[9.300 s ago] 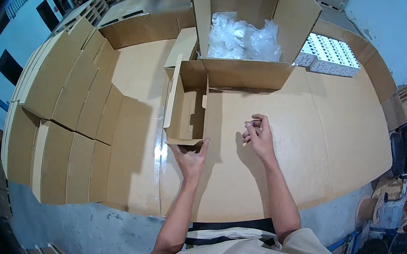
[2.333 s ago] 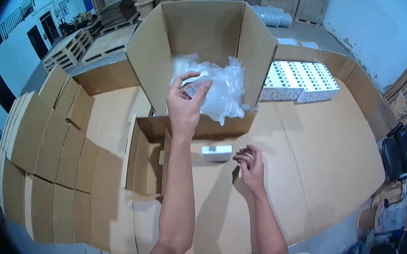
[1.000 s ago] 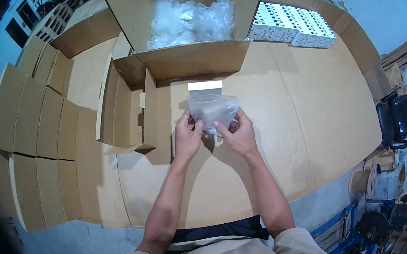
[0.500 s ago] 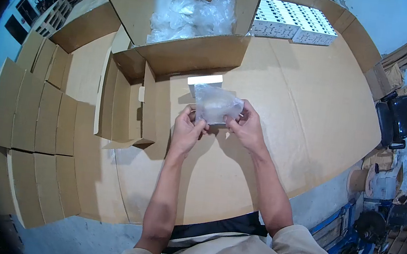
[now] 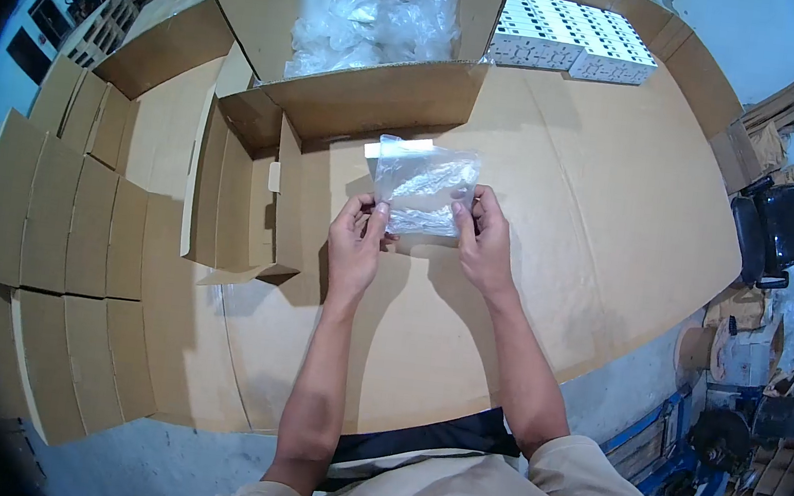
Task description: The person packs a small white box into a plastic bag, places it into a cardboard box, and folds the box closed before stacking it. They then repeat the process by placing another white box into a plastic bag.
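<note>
Between my two hands a clear plastic bag (image 5: 427, 185) is stretched out flat above the cardboard-covered table (image 5: 561, 267). My left hand (image 5: 356, 243) pinches its lower left corner between thumb and fingers. At the right edge, my right hand (image 5: 486, 241) grips it with the thumb on top. Behind the bag, a small white box (image 5: 372, 150) shows only in part. Just left of my hands stands an open, narrow cardboard box (image 5: 291, 212) with nothing visible inside.
A large open carton (image 5: 374, 103) at the back holds crumpled clear plastic bags (image 5: 373, 30). White printed boxes (image 5: 577, 43) are stacked at the back right. Folded cardboard boxes (image 5: 54, 209) stand in rows on the left. A black chair (image 5: 779, 233) is beyond the right edge.
The plastic bag has been spread wider and flatter, and raised slightly, covering more of the white box. My hands have moved a little apart.
</note>
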Motion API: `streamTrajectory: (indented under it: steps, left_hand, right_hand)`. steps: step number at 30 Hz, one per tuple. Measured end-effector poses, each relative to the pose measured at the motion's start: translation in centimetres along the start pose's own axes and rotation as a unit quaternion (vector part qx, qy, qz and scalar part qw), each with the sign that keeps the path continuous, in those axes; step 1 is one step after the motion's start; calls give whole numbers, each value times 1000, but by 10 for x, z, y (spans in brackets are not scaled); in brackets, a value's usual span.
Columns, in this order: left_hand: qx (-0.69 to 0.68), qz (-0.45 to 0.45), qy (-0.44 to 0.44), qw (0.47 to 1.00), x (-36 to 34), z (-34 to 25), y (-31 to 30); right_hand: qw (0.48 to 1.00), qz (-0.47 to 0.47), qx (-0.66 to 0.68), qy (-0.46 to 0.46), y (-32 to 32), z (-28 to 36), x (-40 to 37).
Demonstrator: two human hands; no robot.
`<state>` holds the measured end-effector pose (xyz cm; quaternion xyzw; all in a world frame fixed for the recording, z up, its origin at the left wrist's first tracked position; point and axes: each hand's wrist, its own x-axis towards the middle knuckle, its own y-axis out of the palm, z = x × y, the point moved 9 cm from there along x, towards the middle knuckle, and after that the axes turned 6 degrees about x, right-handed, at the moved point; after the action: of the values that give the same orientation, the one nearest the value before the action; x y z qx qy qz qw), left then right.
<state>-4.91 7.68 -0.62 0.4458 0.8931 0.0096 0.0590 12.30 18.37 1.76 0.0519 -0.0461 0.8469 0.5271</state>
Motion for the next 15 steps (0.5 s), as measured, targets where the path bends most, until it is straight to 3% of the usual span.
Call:
streamTrajectory:
  steps: [8,15]
  left_hand:
    - [-52,105,-52,992,-8,9,14]
    - [-49,154,-66,985,-7,8,10]
  right_hand:
    - [995,-53,14,-80,-7,10,-2]
    - [991,-108,26,-69,-19,13,-3]
